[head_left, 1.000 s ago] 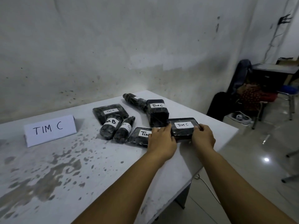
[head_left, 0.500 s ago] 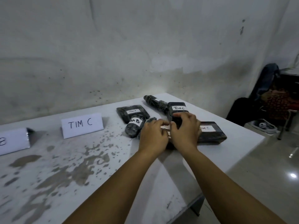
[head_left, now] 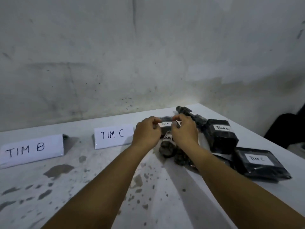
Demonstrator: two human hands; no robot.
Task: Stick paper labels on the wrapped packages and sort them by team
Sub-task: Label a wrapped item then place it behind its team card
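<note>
Reaching over the heap of wrapped packages, I am pinching the flat package marked TIM A (head_left: 165,125) from both sides: my left hand (head_left: 146,133) is curling its fingers round the left end and my right hand (head_left: 184,131) is gripping the right end, thumb and forefinger closed on its edge. That package is lying between my two hands, toward the back of the table (head_left: 82,187), near the wall.

Just below my hands a round package (head_left: 166,146) with a partly hidden label is lying on its side, a second round bundle (head_left: 181,157) touching it. To the right I am counting two packages marked TIM C: a boxy one (head_left: 222,136) and a flat one (head_left: 259,164) nearer the table edge. A long wrapped roll (head_left: 186,111) is lying behind them.

All the packages are looking black and glossy, with small white paper labels.

Two folded paper signs are standing to the left: TIM C (head_left: 113,136) just beside my left hand, TIM B (head_left: 31,150) further off.
</note>
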